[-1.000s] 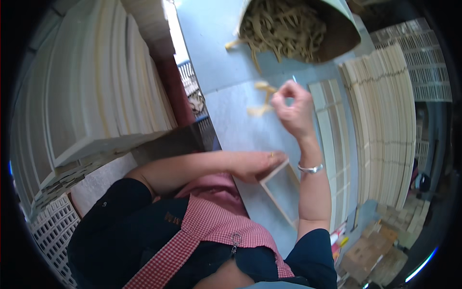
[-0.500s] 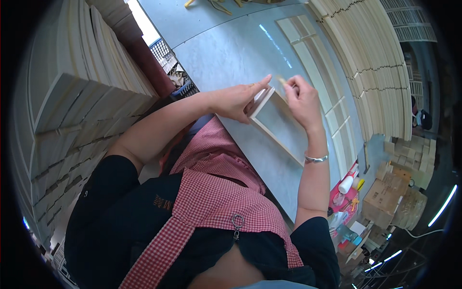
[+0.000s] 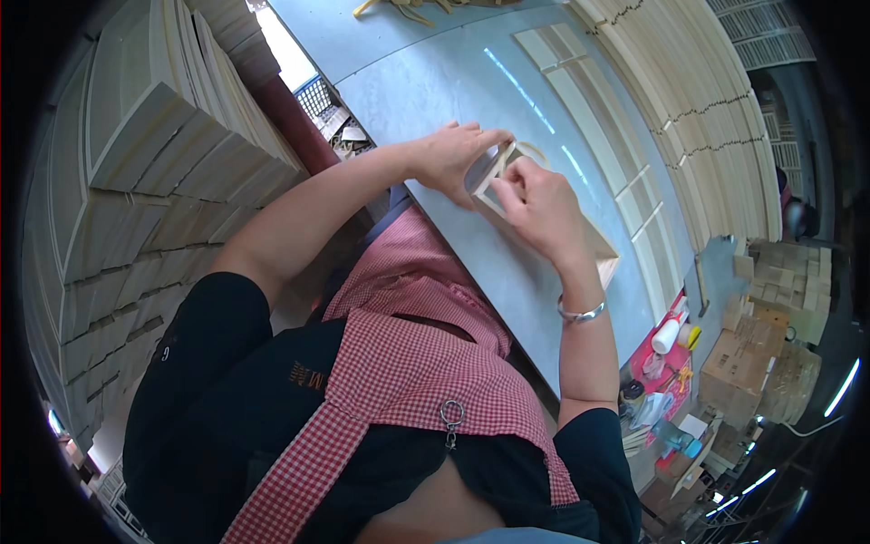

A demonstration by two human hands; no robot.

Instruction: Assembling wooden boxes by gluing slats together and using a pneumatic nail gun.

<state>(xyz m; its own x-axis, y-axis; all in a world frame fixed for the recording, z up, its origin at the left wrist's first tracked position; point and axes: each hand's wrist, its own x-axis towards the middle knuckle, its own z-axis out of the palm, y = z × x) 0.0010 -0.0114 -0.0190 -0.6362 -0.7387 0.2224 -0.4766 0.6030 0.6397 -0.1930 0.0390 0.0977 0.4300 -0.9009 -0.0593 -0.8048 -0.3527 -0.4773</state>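
Wooden frame (image 3: pixel 606 257), fingers (image 3: pixel 524 174) at end, pale tabletop (image 3: pixel 426 95)

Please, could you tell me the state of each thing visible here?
Wooden frame: held, partly covered
Left grip: closed on the frame's end
Right grip: fingers curled at the frame; hold hidden
Yellow band: bent into a curve
Flat wood pieces: lying on the table
Wood panels at left: stacked
Bracelet: worn on the right wrist
Cardboard box: looks closed
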